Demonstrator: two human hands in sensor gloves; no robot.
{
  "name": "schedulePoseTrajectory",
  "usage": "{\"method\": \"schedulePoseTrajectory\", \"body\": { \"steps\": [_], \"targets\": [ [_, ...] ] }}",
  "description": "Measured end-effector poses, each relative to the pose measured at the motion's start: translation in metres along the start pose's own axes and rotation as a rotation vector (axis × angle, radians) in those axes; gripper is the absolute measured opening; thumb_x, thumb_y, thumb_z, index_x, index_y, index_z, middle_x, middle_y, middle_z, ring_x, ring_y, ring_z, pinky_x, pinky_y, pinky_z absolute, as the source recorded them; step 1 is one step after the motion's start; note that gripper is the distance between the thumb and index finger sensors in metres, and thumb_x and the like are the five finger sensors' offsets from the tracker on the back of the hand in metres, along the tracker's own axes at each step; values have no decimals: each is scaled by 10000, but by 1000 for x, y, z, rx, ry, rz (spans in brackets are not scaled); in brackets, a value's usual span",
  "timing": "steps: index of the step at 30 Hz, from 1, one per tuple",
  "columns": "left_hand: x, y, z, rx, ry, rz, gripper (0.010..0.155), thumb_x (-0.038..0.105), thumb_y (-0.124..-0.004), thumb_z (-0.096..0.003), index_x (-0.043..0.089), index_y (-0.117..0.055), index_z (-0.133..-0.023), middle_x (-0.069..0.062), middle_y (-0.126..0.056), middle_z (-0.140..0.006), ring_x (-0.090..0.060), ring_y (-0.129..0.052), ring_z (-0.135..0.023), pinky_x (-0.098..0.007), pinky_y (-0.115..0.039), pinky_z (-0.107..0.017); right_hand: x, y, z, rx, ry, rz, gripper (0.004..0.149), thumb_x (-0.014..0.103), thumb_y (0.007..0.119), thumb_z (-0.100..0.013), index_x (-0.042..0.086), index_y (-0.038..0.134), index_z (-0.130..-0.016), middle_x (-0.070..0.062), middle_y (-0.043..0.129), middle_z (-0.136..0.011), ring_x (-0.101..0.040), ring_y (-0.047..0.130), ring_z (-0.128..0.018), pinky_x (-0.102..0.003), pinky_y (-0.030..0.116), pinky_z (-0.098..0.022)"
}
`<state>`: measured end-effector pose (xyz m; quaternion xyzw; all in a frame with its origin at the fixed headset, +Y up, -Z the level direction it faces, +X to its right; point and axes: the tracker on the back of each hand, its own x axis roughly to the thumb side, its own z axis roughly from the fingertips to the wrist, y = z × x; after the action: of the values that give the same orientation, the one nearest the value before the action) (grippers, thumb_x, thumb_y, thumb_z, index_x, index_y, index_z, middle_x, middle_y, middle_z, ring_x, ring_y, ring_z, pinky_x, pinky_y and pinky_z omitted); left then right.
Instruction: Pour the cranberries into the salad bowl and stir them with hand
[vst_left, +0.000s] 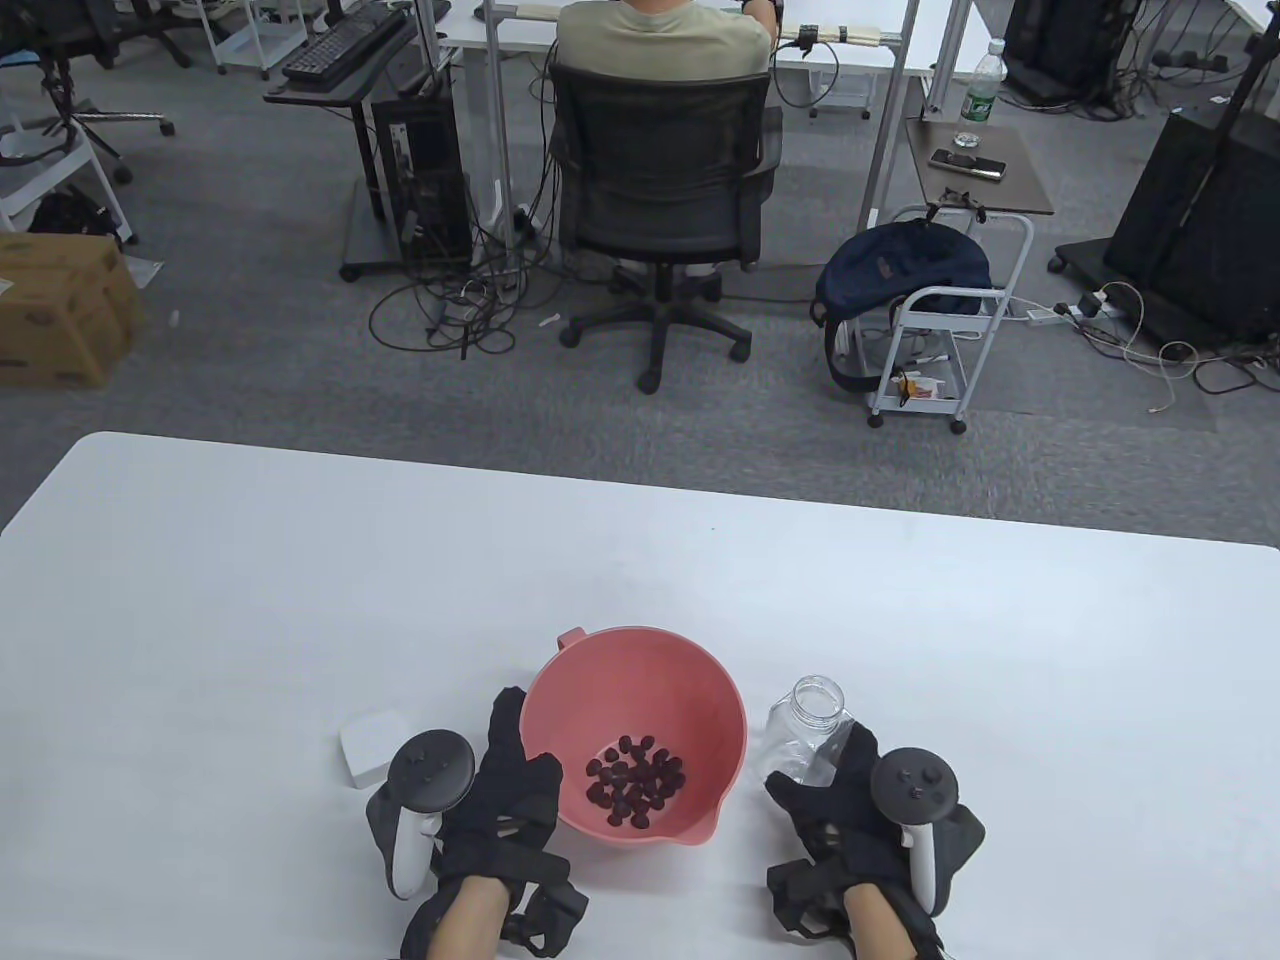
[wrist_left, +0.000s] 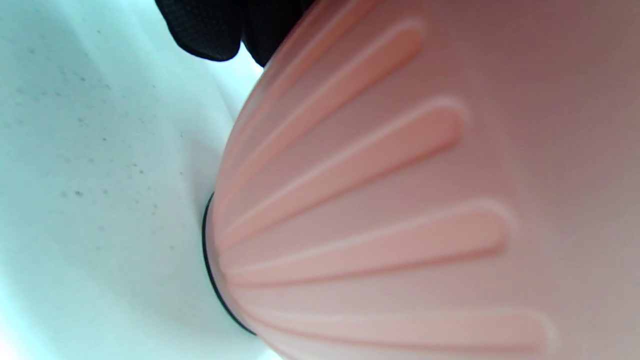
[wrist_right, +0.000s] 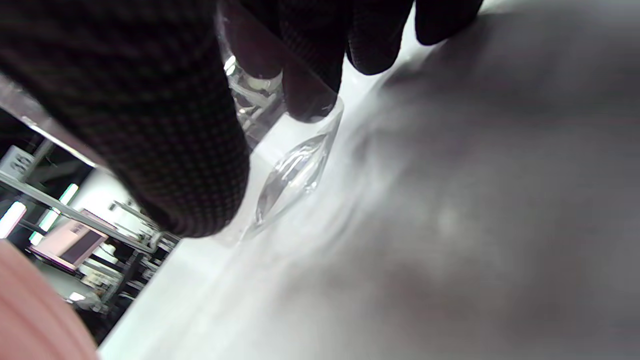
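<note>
The pink salad bowl (vst_left: 640, 700) stood on the white bench (vst_left: 200, 600) near its front edge, with the cranberries (vst_left: 636, 781) heaped in its bottom. The left hand (vst_left: 505, 800) lay against the bowl's left wall, fingers fairly straight along the ribbed side; in the left wrist view the fingertips (wrist_left: 210, 25) showed at the top beside the bowl (wrist_left: 400, 190), whose dark base ring sat on the bench. That grip was loose and clasped nothing.

The clear jar (vst_left: 812, 735) stood upright and empty, just right of the bowl, mouth uncovered. The right hand (vst_left: 850, 810) was wrapped around its lower part; in the right wrist view the fingers (wrist_right: 310, 65) curled round the glass of the jar (wrist_right: 295, 170).

A small white box (vst_left: 368, 748) sat on the bench just left of the left hand, partly hidden by its tracker (vst_left: 425, 790). Beyond the bench, a person sat in a black office chair (vst_left: 660, 200), and a white trolley (vst_left: 940, 330) carried a dark bag.
</note>
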<state>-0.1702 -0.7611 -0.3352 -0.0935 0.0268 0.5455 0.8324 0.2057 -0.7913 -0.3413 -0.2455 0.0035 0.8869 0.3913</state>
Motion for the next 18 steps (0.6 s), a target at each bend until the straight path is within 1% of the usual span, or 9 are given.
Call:
{"method": "schedulePoseTrajectory", "body": {
  "steps": [4, 9, 11, 12, 13, 14, 18],
  "targets": [
    [0, 0, 0, 0, -1, -4, 778, 303, -653, -569, 238, -130, -1142, -113, -396, -1233, -388, -588, -1102, -548, -589, -779, 0, 3, -1, 5, 27, 66, 939, 498, 1083, -277, 326, 510, -1000, 29, 792, -1043, -262, 570, -1079, -500, 490, -790],
    [1, 0, -1, -7, -1, -5, 778, 306, -652, -571, 240, -129, -1143, -112, -395, -1234, -389, -585, -1102, -547, -587, -781, -1, 3, -1, 18, 51, 88, 949, 503, 1080, -276, 340, 492, -1002, 43, 769, -1057, -247, 513, -1100, -492, 440, -808],
    [1, 0, -1, -9, -1, -7, 777, 307, -651, -571, 241, -130, -1143, -111, -395, -1234, -387, -586, -1103, -547, -588, -781, -1, 3, 0, 15, 49, 92, 953, 500, 1074, -276, 337, 487, -1009, 31, 759, -1062, -264, 506, -1097, -498, 439, -805],
    [1, 0, -1, -9, 0, -8, 777, 307, -652, -571, 241, -129, -1143, -111, -394, -1234, -387, -586, -1103, -547, -587, -781, 0, 2, 2, 8, 38, 92, 978, 507, 1071, -271, 327, 470, -1021, 1, 714, -1090, -297, 502, -1093, -512, 443, -799],
    [1, -1, -1, -9, 0, -8, 777, 307, -651, -572, 240, -130, -1143, -112, -394, -1234, -387, -585, -1103, -547, -588, -780, 0, 0, 4, 8, 25, 83, 1034, 520, 1075, -261, 315, 428, -1041, -21, 636, -1127, -336, 500, -1089, -540, 453, -791],
    [1, -1, -1, -8, 1, -10, 777, 307, -652, -571, 239, -131, -1144, -113, -396, -1234, -389, -587, -1102, -547, -588, -780, 3, -4, 7, 7, 8, 60, 1071, 530, 1075, -257, 296, 395, -1050, -37, 572, -1149, -344, 481, -1091, -569, 470, -781],
    [1, -1, -2, -5, 4, -14, 777, 307, -650, -573, 239, -127, -1144, -113, -394, -1234, -389, -585, -1103, -547, -587, -781, 20, -24, 22, -53, -93, 20, 1106, 543, 1071, -262, 263, 356, -1059, -65, 484, -1167, -362, 438, -1093, -571, 477, -777]
  ]
}}
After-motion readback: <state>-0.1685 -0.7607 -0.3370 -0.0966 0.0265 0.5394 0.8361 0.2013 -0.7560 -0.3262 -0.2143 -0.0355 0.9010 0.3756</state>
